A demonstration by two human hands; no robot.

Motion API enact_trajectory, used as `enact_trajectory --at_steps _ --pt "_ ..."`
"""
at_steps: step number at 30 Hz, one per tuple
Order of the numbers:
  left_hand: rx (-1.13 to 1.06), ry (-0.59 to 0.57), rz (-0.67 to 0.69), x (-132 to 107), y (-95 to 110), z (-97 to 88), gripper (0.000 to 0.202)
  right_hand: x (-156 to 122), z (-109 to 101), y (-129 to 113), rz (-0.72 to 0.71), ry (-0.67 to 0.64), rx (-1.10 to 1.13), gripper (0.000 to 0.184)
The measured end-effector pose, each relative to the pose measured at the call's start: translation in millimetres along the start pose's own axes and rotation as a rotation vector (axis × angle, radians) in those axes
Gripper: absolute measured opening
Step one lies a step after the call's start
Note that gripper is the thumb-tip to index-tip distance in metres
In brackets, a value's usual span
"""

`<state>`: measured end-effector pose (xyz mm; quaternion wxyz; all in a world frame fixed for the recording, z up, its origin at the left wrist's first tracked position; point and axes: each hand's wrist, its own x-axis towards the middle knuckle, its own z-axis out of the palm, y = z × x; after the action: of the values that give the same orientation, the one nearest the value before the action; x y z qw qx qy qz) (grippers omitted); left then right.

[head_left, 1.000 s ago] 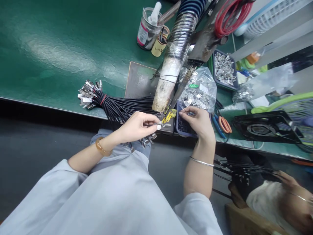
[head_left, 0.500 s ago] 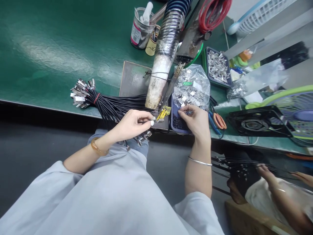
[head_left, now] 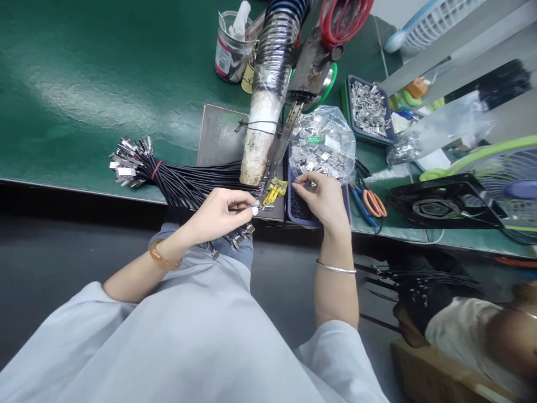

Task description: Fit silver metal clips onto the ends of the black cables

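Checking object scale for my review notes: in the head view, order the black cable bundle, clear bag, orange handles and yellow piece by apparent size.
1. Black cable bundle
2. Clear bag
3. Orange handles and yellow piece: too alike to rank

Bench, far side: transparent jar [head_left: 230,61] with a pink-and-white label stood upright, white item protruding from the top; cream cup [head_left: 247,81] just beside it, partly hidden. Red cable coil [head_left: 331,36] hung at top centre. Right of centre: blue-handled tool [head_left: 363,208] lay beside orange-handled scissors [head_left: 381,206]. Further right, square black fan [head_left: 438,206] sat before a green-rimmed fan [head_left: 482,151]. Upper right: blue-and-white slotted basket [head_left: 444,23]. Lower right: co-worker in a pale top [head_left: 455,330], blurred, above a cardboard box [head_left: 432,369].
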<state>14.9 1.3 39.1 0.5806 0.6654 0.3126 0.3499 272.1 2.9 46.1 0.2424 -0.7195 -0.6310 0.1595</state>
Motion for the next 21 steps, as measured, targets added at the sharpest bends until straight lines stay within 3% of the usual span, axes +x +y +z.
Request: enact_trajectory --at_steps 3,7,9,14,21 --pt "-0.017 0.047 -0.005 0.6 -0.7 1.6 0.016 -9.0 -2.5 -2.5 0.046 0.047 -0.015 0.007" --pt "0.020 0.171 -0.022 -0.3 -2.4 6.7 0.017 -35.4 -0.2 -15.8 0.074 0.429 0.188 0.008" --pt "0.042 0.205 -0.023 -1.4 -3.4 10.2 0.018 -52.1 5.4 -28.2 0.044 0.527 0.361 0.009" --pt "0.027 0.231 -0.020 -4.3 -4.7 16.5 0.016 -81.9 33.4 -59.2 0.010 0.302 0.558 0.006" --pt "0.011 0.232 -0.008 -5.4 -5.2 18.4 0.014 -81.4 57.3 -68.2 -0.036 0.258 0.530 0.022"
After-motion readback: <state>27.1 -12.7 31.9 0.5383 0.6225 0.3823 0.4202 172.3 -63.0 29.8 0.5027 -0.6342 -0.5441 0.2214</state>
